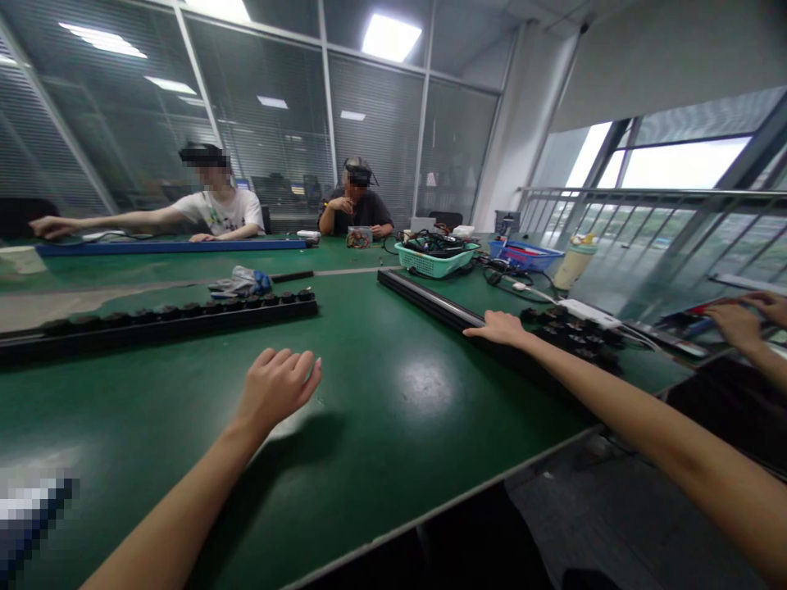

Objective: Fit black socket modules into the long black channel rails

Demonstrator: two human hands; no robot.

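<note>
My left hand [279, 385] hovers over the green table [369, 426], its fingers curled in loosely with nothing visible in them. My right hand [501, 328] is on a long black bar [424, 299] with a shiny strip along its top, thumb on the near side and fingers over the top. Part of that bar is hidden behind my right forearm. At the left lies another long black bar [258, 313], with a row of round black pieces along it.
Crumpled gloves [243, 283] lie beyond the left bar. Further back are a green basket [436, 262] of cables, a blue basket [529, 256] and a blue bar [184, 247]. Two people sit opposite; another person's hands [738, 324] show at right.
</note>
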